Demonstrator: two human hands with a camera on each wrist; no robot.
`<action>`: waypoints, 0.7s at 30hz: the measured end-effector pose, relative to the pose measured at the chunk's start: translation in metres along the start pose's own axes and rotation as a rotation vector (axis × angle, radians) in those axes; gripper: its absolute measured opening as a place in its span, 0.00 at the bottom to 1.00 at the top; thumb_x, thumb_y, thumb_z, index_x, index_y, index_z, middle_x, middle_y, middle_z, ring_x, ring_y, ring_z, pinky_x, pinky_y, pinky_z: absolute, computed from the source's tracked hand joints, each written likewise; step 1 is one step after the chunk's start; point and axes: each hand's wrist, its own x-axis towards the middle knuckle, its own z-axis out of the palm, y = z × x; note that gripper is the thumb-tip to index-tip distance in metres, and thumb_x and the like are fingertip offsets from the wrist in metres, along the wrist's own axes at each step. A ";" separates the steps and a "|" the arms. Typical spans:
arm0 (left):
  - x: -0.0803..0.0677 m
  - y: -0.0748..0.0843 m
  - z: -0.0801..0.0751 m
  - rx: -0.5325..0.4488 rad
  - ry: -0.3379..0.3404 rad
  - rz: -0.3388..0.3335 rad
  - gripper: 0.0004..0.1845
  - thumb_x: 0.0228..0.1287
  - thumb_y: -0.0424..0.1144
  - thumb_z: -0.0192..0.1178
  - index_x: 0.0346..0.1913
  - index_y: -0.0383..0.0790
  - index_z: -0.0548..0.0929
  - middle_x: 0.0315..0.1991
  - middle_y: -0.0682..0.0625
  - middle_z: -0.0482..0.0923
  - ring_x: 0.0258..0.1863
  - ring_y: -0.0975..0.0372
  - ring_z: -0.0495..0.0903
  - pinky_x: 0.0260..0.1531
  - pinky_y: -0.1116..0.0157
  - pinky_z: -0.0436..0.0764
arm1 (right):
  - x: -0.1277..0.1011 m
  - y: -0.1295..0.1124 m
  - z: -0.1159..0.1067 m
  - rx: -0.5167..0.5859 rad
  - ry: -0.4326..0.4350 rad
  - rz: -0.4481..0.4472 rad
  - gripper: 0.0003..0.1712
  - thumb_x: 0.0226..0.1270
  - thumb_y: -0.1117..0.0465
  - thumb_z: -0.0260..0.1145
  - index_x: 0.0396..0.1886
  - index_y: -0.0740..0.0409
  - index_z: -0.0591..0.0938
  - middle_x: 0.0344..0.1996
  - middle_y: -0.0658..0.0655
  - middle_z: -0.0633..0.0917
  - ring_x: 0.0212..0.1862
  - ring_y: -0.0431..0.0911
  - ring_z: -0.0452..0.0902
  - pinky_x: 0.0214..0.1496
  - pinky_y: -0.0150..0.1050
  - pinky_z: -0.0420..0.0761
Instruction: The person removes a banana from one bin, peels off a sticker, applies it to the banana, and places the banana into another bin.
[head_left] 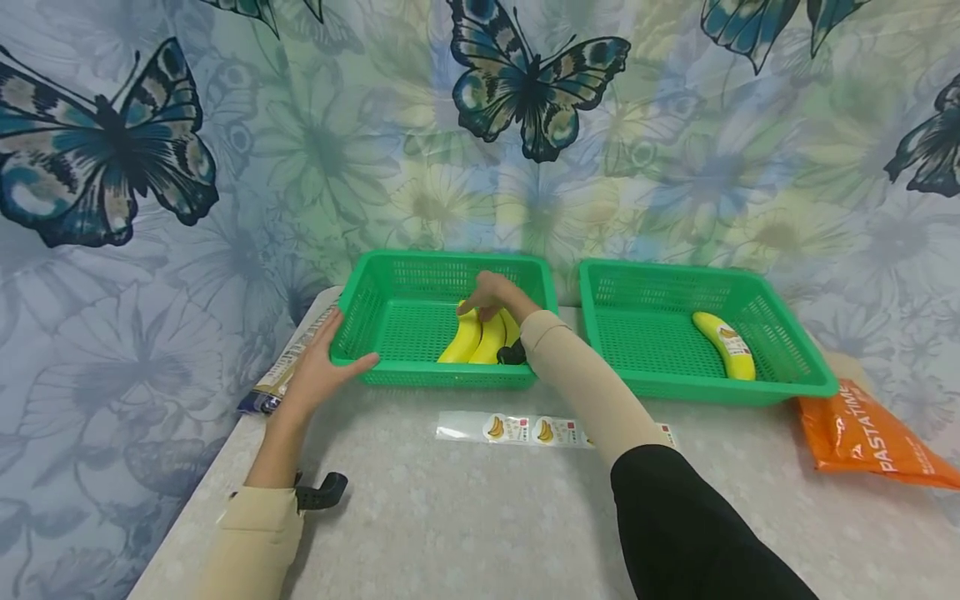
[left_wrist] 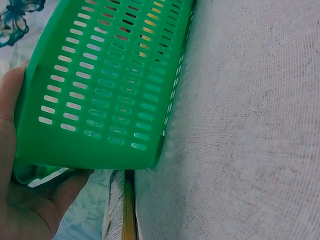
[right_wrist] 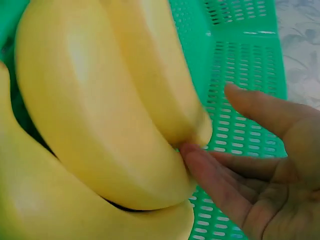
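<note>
Head view, nearest to me: a clear strip of banana stickers (head_left: 525,430) lies flat on the pale grey speckled worktop (head_left: 465,517), just in front of the left green slotted plastic basket (head_left: 390,321). My left hand (head_left: 318,367) grips that basket's near left corner, thumb along the front wall and palm against the side; the left wrist view shows the palm (left_wrist: 20,200) pressed to the corner. My right hand (head_left: 495,296) reaches into the same basket, fingers loosely extended and resting on the far ends of a bunch of smooth yellow bananas (head_left: 480,337). In the right wrist view the fingertips (right_wrist: 200,157) touch a banana tip and nothing is gripped. To the right stands a second green slotted basket (head_left: 780,367) holding one single yellow banana with a sticker (head_left: 726,343). Beside its right edge lies an orange plastic pasta packet (head_left: 862,437). Behind everything hangs a butterfly-print cloth (head_left: 525,92).
</note>
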 end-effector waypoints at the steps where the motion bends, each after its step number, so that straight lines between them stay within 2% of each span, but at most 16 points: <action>1: -0.001 0.000 0.000 0.000 0.002 -0.002 0.56 0.58 0.61 0.64 0.79 0.49 0.40 0.80 0.46 0.34 0.77 0.39 0.39 0.65 0.27 0.48 | 0.000 0.000 0.003 0.001 -0.009 -0.001 0.47 0.60 0.47 0.72 0.70 0.65 0.61 0.38 0.60 0.84 0.38 0.48 0.87 0.43 0.37 0.87; 4: -0.003 0.000 0.000 -0.001 0.007 -0.006 0.56 0.58 0.62 0.64 0.79 0.50 0.40 0.80 0.47 0.34 0.77 0.39 0.39 0.65 0.28 0.49 | -0.002 -0.003 0.008 -0.055 -0.020 -0.016 0.38 0.61 0.45 0.70 0.61 0.65 0.70 0.43 0.62 0.84 0.39 0.48 0.87 0.40 0.35 0.87; 6: -0.004 0.000 0.000 -0.005 0.008 -0.007 0.56 0.58 0.62 0.64 0.79 0.50 0.40 0.80 0.48 0.34 0.77 0.39 0.39 0.65 0.28 0.49 | -0.004 -0.007 0.011 -0.083 -0.009 -0.010 0.35 0.61 0.46 0.71 0.58 0.64 0.72 0.46 0.61 0.82 0.38 0.48 0.86 0.39 0.35 0.86; 11: -0.004 0.000 0.001 -0.013 0.006 -0.020 0.57 0.57 0.62 0.64 0.79 0.50 0.40 0.81 0.48 0.34 0.77 0.40 0.39 0.65 0.28 0.49 | -0.005 -0.013 0.017 -0.093 -0.050 0.020 0.40 0.60 0.46 0.72 0.64 0.61 0.67 0.55 0.60 0.76 0.41 0.46 0.83 0.42 0.34 0.85; 15: -0.004 -0.001 0.001 -0.001 0.006 -0.025 0.57 0.57 0.63 0.64 0.79 0.51 0.40 0.80 0.49 0.34 0.77 0.39 0.40 0.65 0.28 0.50 | -0.001 -0.014 0.021 -0.114 -0.102 -0.002 0.38 0.60 0.46 0.71 0.62 0.61 0.68 0.55 0.61 0.77 0.38 0.45 0.83 0.40 0.33 0.85; 21: -0.004 0.000 0.000 0.000 0.013 -0.018 0.57 0.57 0.64 0.64 0.79 0.52 0.40 0.81 0.49 0.34 0.77 0.39 0.40 0.65 0.27 0.50 | 0.002 -0.011 0.022 -0.076 -0.048 0.000 0.44 0.59 0.48 0.73 0.68 0.63 0.64 0.54 0.62 0.76 0.27 0.43 0.81 0.34 0.33 0.86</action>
